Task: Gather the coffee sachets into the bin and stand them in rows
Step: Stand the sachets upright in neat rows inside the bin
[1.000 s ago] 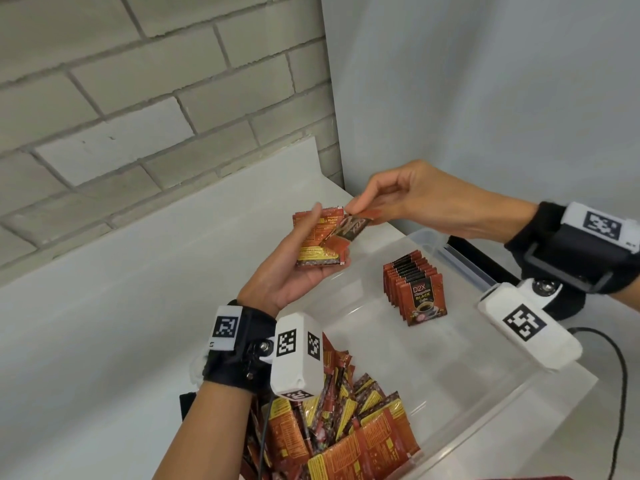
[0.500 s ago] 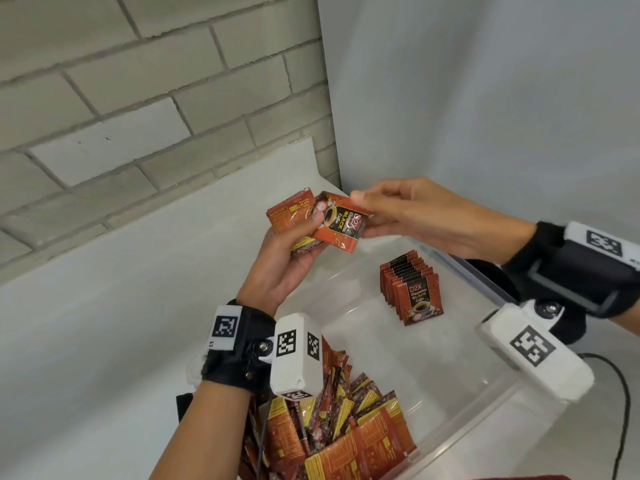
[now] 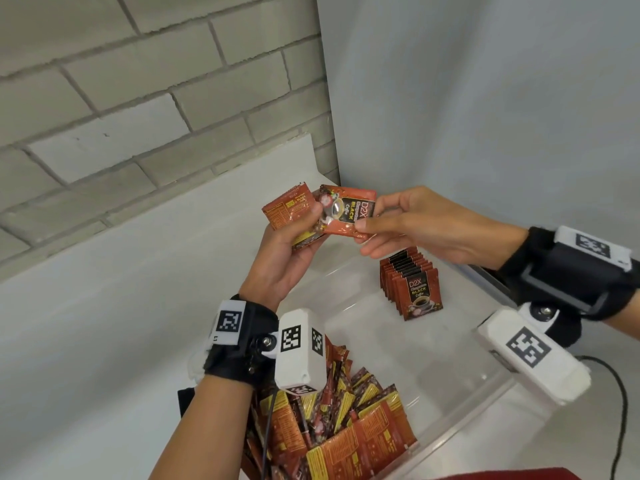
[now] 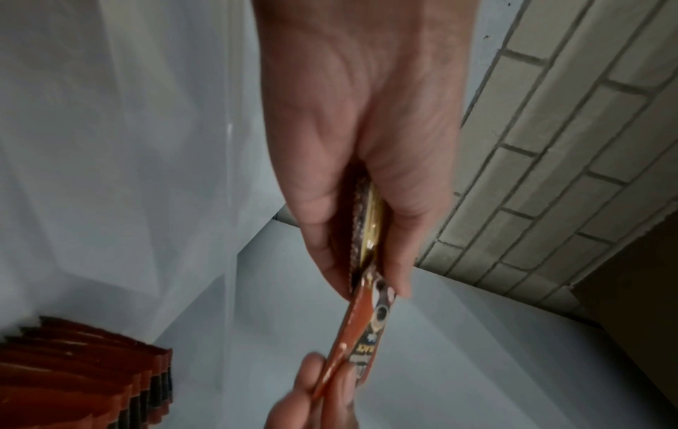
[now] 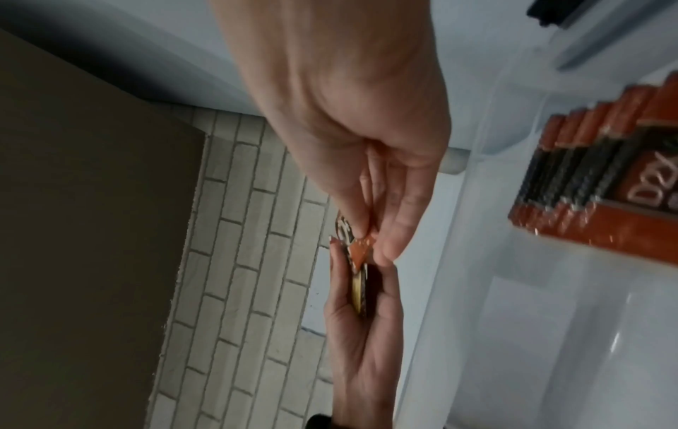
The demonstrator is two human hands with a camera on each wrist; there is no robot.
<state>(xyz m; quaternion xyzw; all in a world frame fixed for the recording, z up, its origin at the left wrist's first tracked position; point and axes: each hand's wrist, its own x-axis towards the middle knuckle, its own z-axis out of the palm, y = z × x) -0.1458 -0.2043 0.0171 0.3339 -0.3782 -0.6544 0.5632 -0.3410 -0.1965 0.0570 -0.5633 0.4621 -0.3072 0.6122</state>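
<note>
Above the clear plastic bin (image 3: pixel 460 415), my left hand (image 3: pixel 294 244) grips a small fan of red coffee sachets (image 3: pixel 289 209) between thumb and fingers. My right hand (image 3: pixel 372 223) pinches the right edge of the front sachet (image 3: pixel 346 211), which shows its black label face up. The left wrist view shows that sachet (image 4: pixel 366 328) edge-on, running from my left hand (image 4: pixel 366 203) to my right fingertips (image 4: pixel 315 374). A row of standing sachets (image 3: pixel 410 289) is at the bin's far side. A loose heap of sachets (image 3: pixel 339 420) lies in the bin's near corner.
The bin sits on a white counter (image 3: pixel 104 306) in a corner, between a grey brick wall (image 3: pixel 138 81) and a plain pale wall (image 3: pixel 485 98). A black cable (image 3: pixel 620 410) trails at the right. The bin's middle floor (image 3: pixel 398 358) is bare.
Both hands have stayed raised over the bin. The front sachet has been turned label side up and pulled rightward, partly out of the left hand's fan.
</note>
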